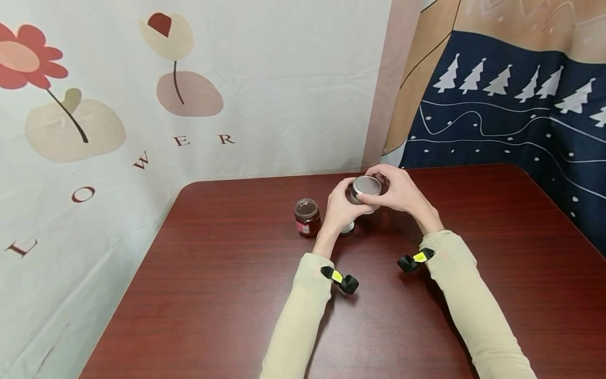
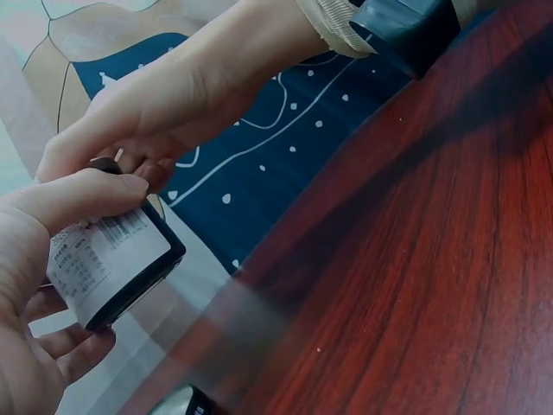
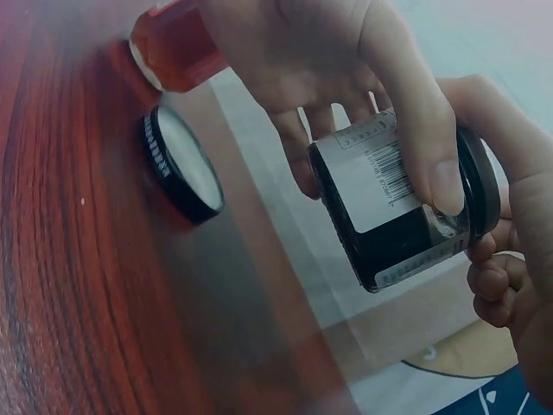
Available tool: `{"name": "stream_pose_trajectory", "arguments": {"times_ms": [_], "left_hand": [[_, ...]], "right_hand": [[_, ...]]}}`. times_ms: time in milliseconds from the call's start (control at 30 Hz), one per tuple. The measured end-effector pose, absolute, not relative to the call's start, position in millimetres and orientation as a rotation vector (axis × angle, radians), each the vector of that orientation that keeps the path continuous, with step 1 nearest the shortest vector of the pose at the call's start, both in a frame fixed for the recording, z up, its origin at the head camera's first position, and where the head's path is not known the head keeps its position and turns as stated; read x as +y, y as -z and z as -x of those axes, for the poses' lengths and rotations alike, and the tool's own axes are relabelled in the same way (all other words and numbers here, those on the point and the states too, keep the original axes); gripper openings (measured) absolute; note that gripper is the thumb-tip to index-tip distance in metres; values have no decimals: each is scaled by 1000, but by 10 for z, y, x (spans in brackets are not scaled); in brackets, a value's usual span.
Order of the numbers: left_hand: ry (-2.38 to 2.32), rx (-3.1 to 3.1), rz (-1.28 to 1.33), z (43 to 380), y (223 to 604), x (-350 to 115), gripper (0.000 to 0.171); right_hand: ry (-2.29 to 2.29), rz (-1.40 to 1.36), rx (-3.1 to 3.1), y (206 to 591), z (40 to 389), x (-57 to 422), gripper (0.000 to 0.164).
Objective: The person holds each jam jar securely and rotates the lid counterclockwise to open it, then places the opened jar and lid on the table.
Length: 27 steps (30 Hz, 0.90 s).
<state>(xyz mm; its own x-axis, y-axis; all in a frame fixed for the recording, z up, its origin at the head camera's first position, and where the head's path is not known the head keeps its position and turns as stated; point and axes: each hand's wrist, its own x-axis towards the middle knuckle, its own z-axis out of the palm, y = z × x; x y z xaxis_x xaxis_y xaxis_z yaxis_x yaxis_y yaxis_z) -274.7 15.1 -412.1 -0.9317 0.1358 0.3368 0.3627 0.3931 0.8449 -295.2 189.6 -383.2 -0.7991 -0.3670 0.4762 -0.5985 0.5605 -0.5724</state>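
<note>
A small dark glass jar (image 3: 359, 186) with a white barcode label is held up off the table, its lid (image 1: 366, 184) on. My left hand (image 1: 342, 205) grips the jar's body, the thumb lying across the label. From the other side, the fingers and thumb of my right hand (image 1: 400, 190) curl round the lid. Just below the hands, a loose black-rimmed lid (image 3: 186, 164) rests on the table, its white inside showing. Left of it stands a lidless jar (image 1: 307, 217) with a red label.
All of this is near the back edge of a dark red wooden table (image 1: 227, 295). Behind the table hang a pale flower-print cloth (image 1: 284, 95) and a navy cloth (image 1: 497, 121) with white trees. Each sleeve carries a small black camera at the wrist.
</note>
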Motion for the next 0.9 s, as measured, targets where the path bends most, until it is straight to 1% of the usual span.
{"name": "stream_pose_trajectory", "arguments": {"times_ms": [300, 600, 900], "left_hand": [[1562, -2435, 480, 2718, 4005, 121, 72], [1554, -2416, 542, 2669, 3926, 118, 68], [1490, -2417, 555, 2608, 3880, 93, 70]], "right_hand": [[-1060, -781, -2416, 3704, 2884, 1833, 46], [-1070, -759, -2418, 3583, 2781, 1822, 45], [-1054, -787, -2391, 3523, 2717, 1807, 44]]}}
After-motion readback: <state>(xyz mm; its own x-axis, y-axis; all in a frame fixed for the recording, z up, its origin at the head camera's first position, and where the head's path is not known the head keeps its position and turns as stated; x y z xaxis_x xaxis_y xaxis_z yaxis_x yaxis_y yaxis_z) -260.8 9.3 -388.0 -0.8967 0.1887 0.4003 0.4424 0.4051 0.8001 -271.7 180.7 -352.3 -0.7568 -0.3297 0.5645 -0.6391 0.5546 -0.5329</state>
